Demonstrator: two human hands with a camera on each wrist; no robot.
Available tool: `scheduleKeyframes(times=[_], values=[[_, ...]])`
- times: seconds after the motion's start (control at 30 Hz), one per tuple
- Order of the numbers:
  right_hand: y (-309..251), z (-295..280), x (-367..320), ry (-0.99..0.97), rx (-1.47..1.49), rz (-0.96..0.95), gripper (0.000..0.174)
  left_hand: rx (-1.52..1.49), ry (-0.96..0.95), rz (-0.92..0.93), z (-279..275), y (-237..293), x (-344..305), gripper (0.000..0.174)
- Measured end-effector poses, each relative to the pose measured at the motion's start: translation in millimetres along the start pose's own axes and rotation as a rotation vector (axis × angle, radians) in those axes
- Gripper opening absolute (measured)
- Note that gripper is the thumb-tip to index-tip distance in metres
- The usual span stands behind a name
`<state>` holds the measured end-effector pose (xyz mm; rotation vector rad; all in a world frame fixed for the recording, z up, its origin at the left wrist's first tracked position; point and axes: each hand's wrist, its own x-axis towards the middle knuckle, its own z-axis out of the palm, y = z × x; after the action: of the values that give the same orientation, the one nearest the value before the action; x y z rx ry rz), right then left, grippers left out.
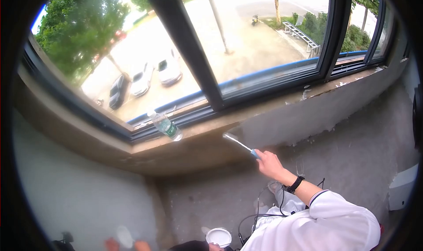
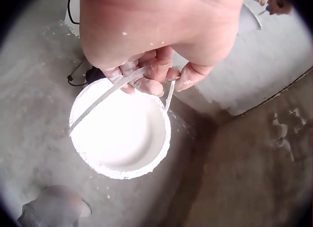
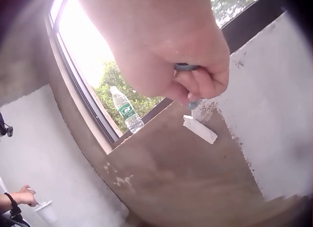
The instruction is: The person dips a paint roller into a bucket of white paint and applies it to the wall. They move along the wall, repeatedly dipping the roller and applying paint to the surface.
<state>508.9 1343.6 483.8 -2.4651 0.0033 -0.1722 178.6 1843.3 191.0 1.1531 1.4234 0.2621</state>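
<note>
My right hand [image 1: 269, 163] grips the blue handle [image 1: 255, 154] of a small paint roller. Its white roller head [image 3: 200, 129] is at the brown, unpainted wall below the windowsill, beside the edge of a white-grey painted patch [image 3: 279, 104]. Low at the front, my left hand [image 2: 156, 46] hooks its fingers round the thin handle [image 2: 105, 94] of a white bucket [image 2: 165, 144]. White paint lies inside the bucket, and white specks dot the fingers. In the right wrist view, the left hand [image 3: 24, 195] appears at the lower left with the bucket hanging under it.
A clear plastic bottle [image 1: 165, 126] with a green label stands on the windowsill. Dark window frames [image 1: 185, 43] rise behind it. Cables [image 1: 260, 215] hang near my clothes. At the lower left of the head view, blurred hands [image 1: 141, 245] show beside a whitish object [image 1: 124, 236].
</note>
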Motion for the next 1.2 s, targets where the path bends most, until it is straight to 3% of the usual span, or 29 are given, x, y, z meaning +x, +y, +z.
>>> scheduleKeyframes(times=[0.37, 0.53, 0.7, 0.83, 0.97, 1.07, 1.13, 1.2], values=[[29, -90, -38, 0.245, -0.095, 0.12, 0.043, -0.058, -0.007, -0.111, 18, -31, -4, 0.038], [39, -35, -27, 0.229, -0.073, -0.007, 0.045, -0.074, 0.018, -0.159, 13, -40, -10, 0.041], [10, 17, -14, 0.16, -0.007, -0.008, 0.043, -0.079, 0.078, -0.191, -28, -45, -14, 0.046], [9, 7, -20, 0.203, 0.013, 0.014, 0.042, -0.1, 0.095, -0.222, -39, -75, 8, 0.049], [24, -30, -33, 0.281, 0.012, 0.078, 0.042, -0.169, 0.014, -0.366, -33, -29, -34, 0.06], [28, -47, -34, 0.263, -0.028, 0.091, 0.042, -0.142, -0.036, -0.268, -34, -61, 5, 0.035], [29, -44, -27, 0.249, -0.038, 0.085, 0.042, 0.029, -0.169, -0.046, -36, -71, 6, 0.041], [29, -26, -13, 0.204, -0.067, -0.012, 0.043, -0.013, -0.124, -0.084, -35, -76, 11, 0.039]])
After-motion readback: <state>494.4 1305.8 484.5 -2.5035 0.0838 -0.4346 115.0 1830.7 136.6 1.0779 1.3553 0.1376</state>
